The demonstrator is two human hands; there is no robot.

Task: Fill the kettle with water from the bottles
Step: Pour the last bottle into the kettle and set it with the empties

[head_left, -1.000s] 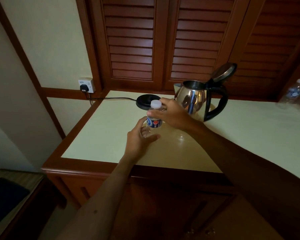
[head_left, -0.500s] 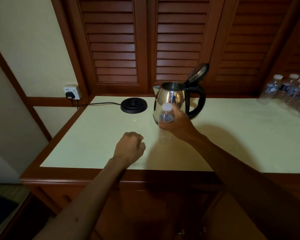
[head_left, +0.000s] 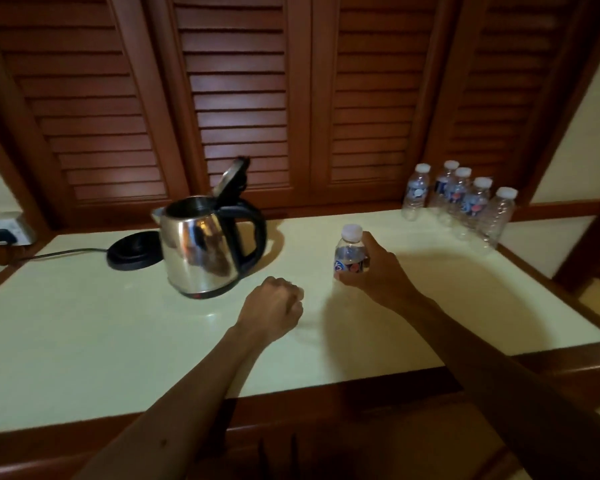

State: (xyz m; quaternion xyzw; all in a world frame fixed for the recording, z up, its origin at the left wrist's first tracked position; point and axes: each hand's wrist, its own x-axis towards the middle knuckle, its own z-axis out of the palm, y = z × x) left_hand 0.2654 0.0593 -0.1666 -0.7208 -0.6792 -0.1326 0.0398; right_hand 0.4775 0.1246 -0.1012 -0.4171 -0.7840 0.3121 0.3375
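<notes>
**Capped bottle in right hand, kettle open on the counter**

Landmark = kettle (head_left: 201, 252). Everything below is placed relative to it, left to right.

- Far left of the kettle: wall socket (head_left: 9, 227) with a dark plug in it, on the cream wall just above counter level.
- A black cord (head_left: 66, 252) runs from the socket side along the counter to the kettle's black base (head_left: 132, 252), which sits just left of the kettle, partly behind it. Kettle is off the base, standing directly on the counter.
- Kettle: stainless body, black handle on its right side, lid (head_left: 231, 180) tipped up and open. Can't tell the water level inside.
- Counter (head_left: 84, 327): pale cream top, glossy, with a dark wood edge. Kettle stands on the left half.
- Front right of the kettle: left hand (head_left: 274, 308), fingers curled into a loose fist, holding nothing, low over the counter; contact unclear.
- Right of the kettle, apart from it: right hand (head_left: 378, 271) wraps around a small water bottle (head_left: 350, 252), upright, white cap on. Bottle base hidden by the hand.
- Far right and behind: five more bottles (head_left: 459, 199), capped, clustered at the counter's back corner.
- Behind the kettle, across the whole width: dark wood louvred doors (head_left: 243, 98). Cream wall at both ends. Lighting is dim and warm.
</notes>
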